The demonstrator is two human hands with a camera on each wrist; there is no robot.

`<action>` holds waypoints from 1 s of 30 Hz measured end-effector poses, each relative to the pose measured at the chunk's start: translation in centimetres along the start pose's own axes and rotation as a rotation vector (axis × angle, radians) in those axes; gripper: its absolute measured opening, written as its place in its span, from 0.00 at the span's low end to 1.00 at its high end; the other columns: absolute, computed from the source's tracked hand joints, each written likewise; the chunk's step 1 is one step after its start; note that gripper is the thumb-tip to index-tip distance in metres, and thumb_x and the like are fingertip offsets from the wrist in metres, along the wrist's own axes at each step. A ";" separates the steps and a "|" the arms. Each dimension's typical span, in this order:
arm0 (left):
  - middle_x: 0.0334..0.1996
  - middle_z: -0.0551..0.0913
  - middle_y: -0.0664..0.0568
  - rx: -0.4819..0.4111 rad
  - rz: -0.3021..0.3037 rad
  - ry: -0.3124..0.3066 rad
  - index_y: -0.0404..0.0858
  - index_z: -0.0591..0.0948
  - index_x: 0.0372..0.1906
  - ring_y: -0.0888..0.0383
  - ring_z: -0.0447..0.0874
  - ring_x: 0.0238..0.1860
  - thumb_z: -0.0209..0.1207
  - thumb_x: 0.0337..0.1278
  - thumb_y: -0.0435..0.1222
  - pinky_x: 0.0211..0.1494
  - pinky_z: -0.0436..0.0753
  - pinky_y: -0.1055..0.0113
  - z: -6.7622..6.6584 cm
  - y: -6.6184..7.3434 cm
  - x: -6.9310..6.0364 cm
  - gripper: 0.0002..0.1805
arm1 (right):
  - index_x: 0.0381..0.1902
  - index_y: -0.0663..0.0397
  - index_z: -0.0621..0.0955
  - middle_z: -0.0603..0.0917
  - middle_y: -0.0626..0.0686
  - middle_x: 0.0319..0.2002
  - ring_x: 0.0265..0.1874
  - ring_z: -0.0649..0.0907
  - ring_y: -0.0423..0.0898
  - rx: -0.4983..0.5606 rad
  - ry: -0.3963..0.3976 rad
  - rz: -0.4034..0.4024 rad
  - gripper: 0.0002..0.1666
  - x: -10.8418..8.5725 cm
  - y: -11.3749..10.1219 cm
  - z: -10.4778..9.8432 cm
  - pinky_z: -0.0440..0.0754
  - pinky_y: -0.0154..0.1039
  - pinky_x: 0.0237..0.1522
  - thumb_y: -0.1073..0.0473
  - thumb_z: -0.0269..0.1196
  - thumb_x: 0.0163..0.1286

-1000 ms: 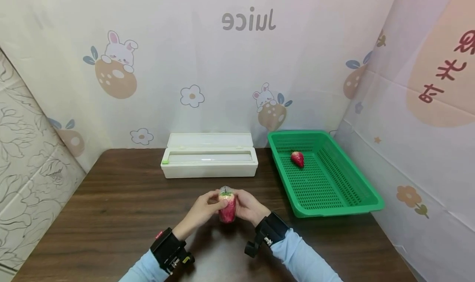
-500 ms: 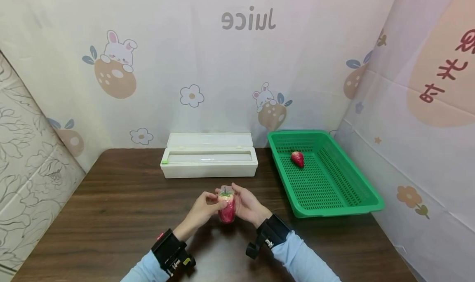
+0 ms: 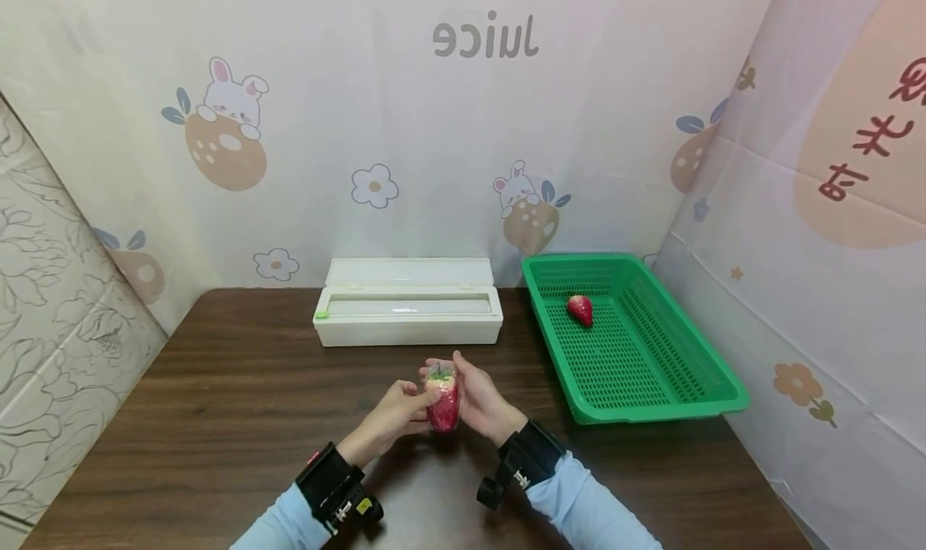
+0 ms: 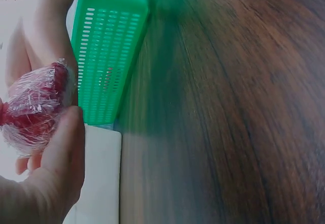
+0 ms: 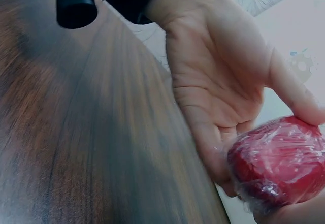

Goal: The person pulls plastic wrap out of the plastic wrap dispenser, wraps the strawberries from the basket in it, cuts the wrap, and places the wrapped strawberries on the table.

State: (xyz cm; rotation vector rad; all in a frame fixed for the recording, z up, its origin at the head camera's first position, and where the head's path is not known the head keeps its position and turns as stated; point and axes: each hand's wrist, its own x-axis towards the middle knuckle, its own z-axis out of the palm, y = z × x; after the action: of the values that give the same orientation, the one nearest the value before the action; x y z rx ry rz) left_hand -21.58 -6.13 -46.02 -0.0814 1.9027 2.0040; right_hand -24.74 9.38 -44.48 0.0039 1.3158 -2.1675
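Note:
A strawberry wrapped in clear film (image 3: 443,405) is held upright above the table, its green leaves uppermost in the head view. My left hand (image 3: 391,420) pinches its left side, thumb in front. The film looks wrinkled and snug round the red fruit (image 4: 38,104) in the left wrist view. My right hand (image 3: 486,397) stands at the fruit's right, thumb raised and fingers reaching behind it. In the right wrist view the right palm (image 5: 223,76) is uncurled, with the thumb tip beside the wrapped fruit. Part of the right fingers is hidden behind it.
A white cling film box (image 3: 408,331) stands at the back with its lid raised. To its right, a green basket (image 3: 723,393) holds another strawberry (image 3: 580,310). Brown wooden table (image 3: 239,405) surrounds the hands; printed cloth hangs behind.
My right hand has loosened from the wrapped strawberry; its thumb has lifted and its fingers have straightened behind the fruit. My left hand keeps hold in nearly the same spot.

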 end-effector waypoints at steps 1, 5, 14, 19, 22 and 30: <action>0.42 0.73 0.39 -0.004 -0.003 -0.007 0.31 0.56 0.47 0.57 0.83 0.32 0.57 0.58 0.43 0.42 0.82 0.57 0.0 0.0 0.0 0.27 | 0.64 0.65 0.62 0.69 0.64 0.61 0.60 0.72 0.50 -0.004 0.008 -0.006 0.34 0.0 0.1 0.1 0.66 0.45 0.63 0.43 0.38 0.74; 0.41 0.73 0.39 -0.004 0.012 -0.018 0.28 0.58 0.48 0.58 0.82 0.31 0.58 0.58 0.44 0.41 0.82 0.59 -0.2 -0.2 0.0 0.28 | 0.62 0.66 0.65 0.75 0.62 0.54 0.53 0.77 0.47 -0.024 0.060 -0.026 0.31 0.0 0.5 0.3 0.72 0.40 0.57 0.46 0.39 0.75; 0.49 0.71 0.34 0.008 0.051 -0.103 0.24 0.59 0.58 0.57 0.80 0.41 0.59 0.56 0.38 0.50 0.79 0.56 -0.8 -0.6 -0.4 0.32 | 0.62 0.66 0.65 0.76 0.58 0.50 0.46 0.78 0.42 -0.020 0.118 -0.011 0.29 0.3 0.8 0.2 0.72 0.40 0.57 0.48 0.38 0.75; 0.51 0.72 0.33 0.037 0.100 -0.103 0.24 0.61 0.59 0.56 0.80 0.43 0.60 0.54 0.30 0.49 0.79 0.59 -1.0 -0.8 -0.8 0.30 | 0.62 0.65 0.65 0.72 0.64 0.58 0.51 0.77 0.46 -0.015 0.125 -0.022 0.30 0.3 0.9 0.3 0.68 0.44 0.61 0.48 0.38 0.75; 0.51 0.73 0.34 0.040 0.116 -0.091 0.25 0.63 0.58 0.56 0.80 0.44 0.59 0.54 0.30 0.49 0.80 0.59 -1.1 -1.0 -0.9 0.28 | 0.62 0.65 0.66 0.75 0.62 0.56 0.53 0.77 0.47 -0.051 0.144 -0.034 0.31 0.2 1.1 0.4 0.68 0.45 0.61 0.47 0.40 0.74; 0.53 0.73 0.31 0.037 0.164 -0.059 0.25 0.63 0.60 0.51 0.80 0.48 0.58 0.56 0.30 0.49 0.80 0.59 -0.9 -1.3 -1.3 0.28 | 0.62 0.65 0.65 0.75 0.61 0.56 0.51 0.78 0.45 -0.044 0.146 -0.064 0.33 0.0 1.3 0.5 0.67 0.45 0.61 0.45 0.43 0.72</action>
State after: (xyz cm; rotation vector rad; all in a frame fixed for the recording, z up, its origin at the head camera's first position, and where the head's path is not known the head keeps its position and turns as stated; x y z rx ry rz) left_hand -20.17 -7.25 -46.92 0.1461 1.9645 2.0500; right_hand -23.97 8.55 -45.26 0.1053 1.4634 -2.2263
